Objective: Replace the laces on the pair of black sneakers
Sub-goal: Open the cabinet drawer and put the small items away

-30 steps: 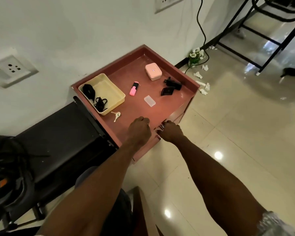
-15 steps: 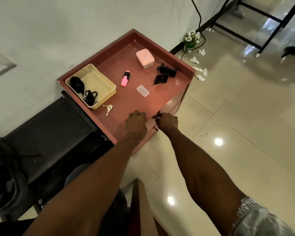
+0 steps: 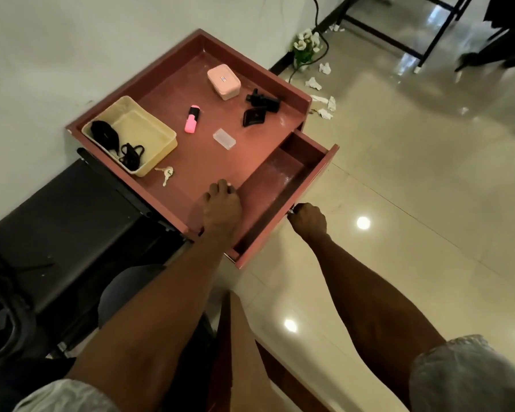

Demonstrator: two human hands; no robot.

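Gripping drawer [image 3: 283, 185] handle with right hand [image 3: 308, 220], left hand [image 3: 222, 211] on cabinet top [image 3: 208, 156]

I see the cabinet [image 3: 173, 185] at frame centre, its drawer [image 3: 283, 179] extended toward lower right. On top: tray [image 3: 149, 126] at left holding laces [image 3: 131, 153], keys [image 3: 165, 173] just below it, marker [image 3: 192, 118] centre, case [image 3: 223, 81] upper right.
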